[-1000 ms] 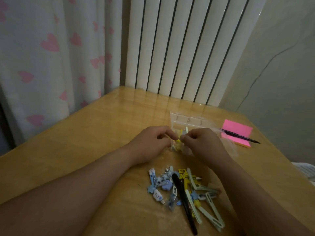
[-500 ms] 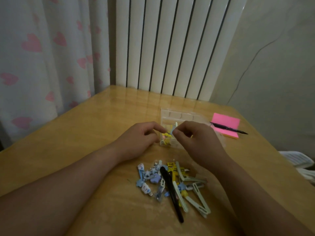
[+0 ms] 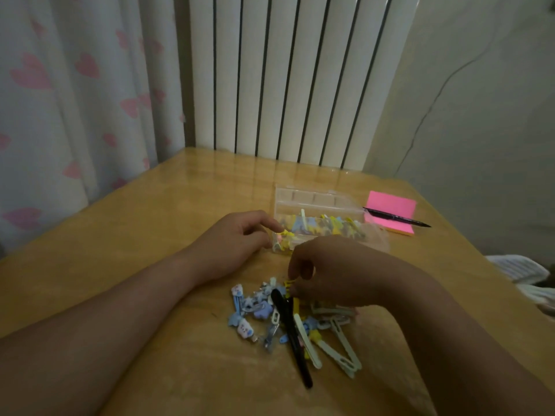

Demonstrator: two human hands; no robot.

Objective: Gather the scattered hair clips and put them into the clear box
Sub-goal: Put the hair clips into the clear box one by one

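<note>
**Operator:** Where are the parts?

**Manual:** The pile of small pastel plastic hair clips [image 3: 264, 310] lies on the tan wooden tabletop [image 3: 144, 235] directly in front of you. A long black hair clip [image 3: 292, 337] lies across it. The clear plastic rectangular box [image 3: 375, 237] stands just beyond the pile with its lid open. A row of clips [image 3: 327, 226] is inside it.

**Operator:** What is the left grip doing?

**Manual:** Your left hand [image 3: 237, 244] rests at the box's left end. Its fingers are loosely curled with nothing between them. The index fingertip [image 3: 277, 228] touches the end wall.

**Operator:** And the right grip?

**Manual:** Your right hand [image 3: 339, 271] is over the pile's far edge with its fingers curled downward. The tips touch a yellow plastic hair clip [image 3: 289, 284]. You cannot tell whether this grip is closed on the clip.

**Operator:** Are there other items?

**Manual:** A pink sticky-note pad [image 3: 390, 205] lies just right of the box, with a black pen [image 3: 396, 219] across it.
</note>
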